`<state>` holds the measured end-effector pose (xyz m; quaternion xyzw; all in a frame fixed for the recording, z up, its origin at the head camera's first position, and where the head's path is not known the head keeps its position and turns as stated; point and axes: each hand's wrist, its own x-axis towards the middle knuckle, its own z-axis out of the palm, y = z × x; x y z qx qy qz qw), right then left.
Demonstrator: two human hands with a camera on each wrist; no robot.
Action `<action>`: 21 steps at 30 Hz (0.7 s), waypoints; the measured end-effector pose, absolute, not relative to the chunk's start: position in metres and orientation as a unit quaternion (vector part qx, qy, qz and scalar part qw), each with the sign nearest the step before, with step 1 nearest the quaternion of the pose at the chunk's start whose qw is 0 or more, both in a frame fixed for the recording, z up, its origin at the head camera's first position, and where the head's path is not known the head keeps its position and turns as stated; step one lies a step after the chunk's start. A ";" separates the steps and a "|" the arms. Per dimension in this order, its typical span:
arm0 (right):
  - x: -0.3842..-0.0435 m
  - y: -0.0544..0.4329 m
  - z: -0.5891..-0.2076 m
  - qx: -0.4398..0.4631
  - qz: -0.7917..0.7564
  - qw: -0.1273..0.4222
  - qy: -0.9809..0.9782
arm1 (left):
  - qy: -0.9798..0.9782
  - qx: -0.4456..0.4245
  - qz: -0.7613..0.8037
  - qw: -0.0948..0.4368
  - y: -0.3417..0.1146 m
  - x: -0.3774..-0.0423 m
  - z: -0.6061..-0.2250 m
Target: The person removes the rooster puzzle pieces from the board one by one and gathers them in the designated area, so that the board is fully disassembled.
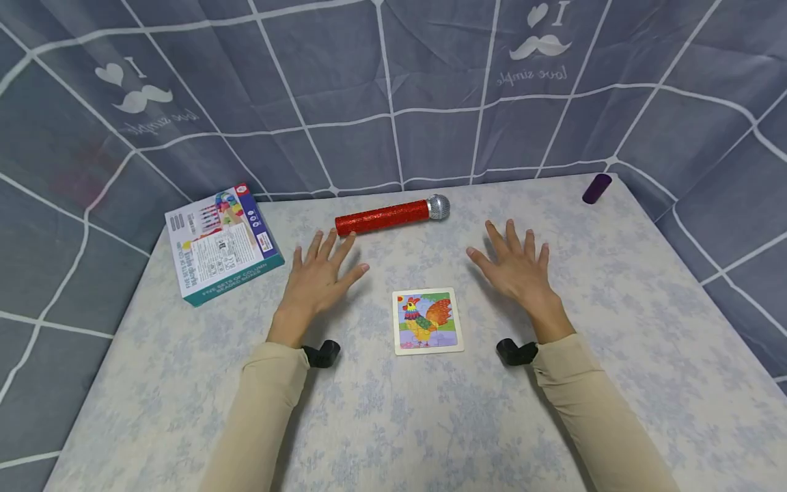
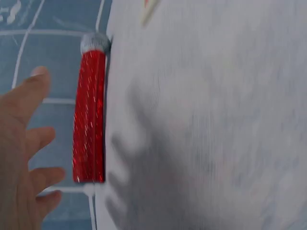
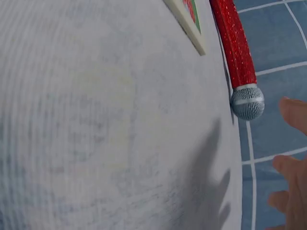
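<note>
Over the table, my left hand [image 1: 316,280] is held with fingers spread and nothing in it. Its fingertips overlap the near end of a red glittery microphone [image 1: 384,217] in the head view; the left wrist view shows that microphone [image 2: 89,115] beyond the fingers. My right hand [image 1: 516,270] is likewise spread and holds nothing, casting a shadow on the cloth. Between and a little below the hands lies a square rooster puzzle [image 1: 428,321] in a pale frame. The microphone's silver mesh head [image 3: 248,102] appears close to the right fingers in the right wrist view.
At the left back stands a white and teal craft box [image 1: 223,242] with a beaded picture. A small dark purple cylinder [image 1: 597,188] lies near the right back corner. Grey-blue curtains [image 1: 344,89] with white lines hang along the table's back and sides.
</note>
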<state>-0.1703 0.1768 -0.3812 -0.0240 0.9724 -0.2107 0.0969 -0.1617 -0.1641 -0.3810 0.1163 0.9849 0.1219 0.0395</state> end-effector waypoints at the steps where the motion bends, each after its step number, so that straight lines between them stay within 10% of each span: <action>1: -0.170 0.176 -0.380 -0.027 -0.213 0.097 0.972 | 0.982 0.131 0.128 0.045 -0.162 -0.160 -0.380; 21: -0.170 0.133 -0.374 -0.257 -0.349 0.132 0.892 | 0.926 0.298 0.200 0.119 -0.142 -0.109 -0.396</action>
